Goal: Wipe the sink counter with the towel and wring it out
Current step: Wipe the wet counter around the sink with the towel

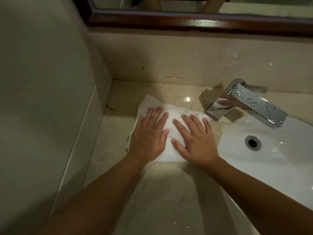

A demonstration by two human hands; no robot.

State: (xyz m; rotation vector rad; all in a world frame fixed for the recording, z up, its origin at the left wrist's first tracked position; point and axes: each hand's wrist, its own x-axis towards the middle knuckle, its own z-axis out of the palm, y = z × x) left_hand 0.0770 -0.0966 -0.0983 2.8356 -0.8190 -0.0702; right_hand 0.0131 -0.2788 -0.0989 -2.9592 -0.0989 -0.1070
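Observation:
A white towel (169, 133) lies spread flat on the beige marble counter (166, 192), left of the sink. My left hand (149, 136) presses on the towel's left part with straight, spread fingers. Beside it, my right hand (194, 141) lies flat on the towel's right part, fingers also straight and pointing away from me. Both palms cover much of the cloth. The counter looks wet and glossy around the towel.
A white sink basin (271, 167) with a round drain (252, 142) sits at the right. A chrome faucet (250, 102), beaded with water, juts over it. A wall (42, 99) bounds the counter's left side; a dark-framed mirror (186, 21) runs along the back.

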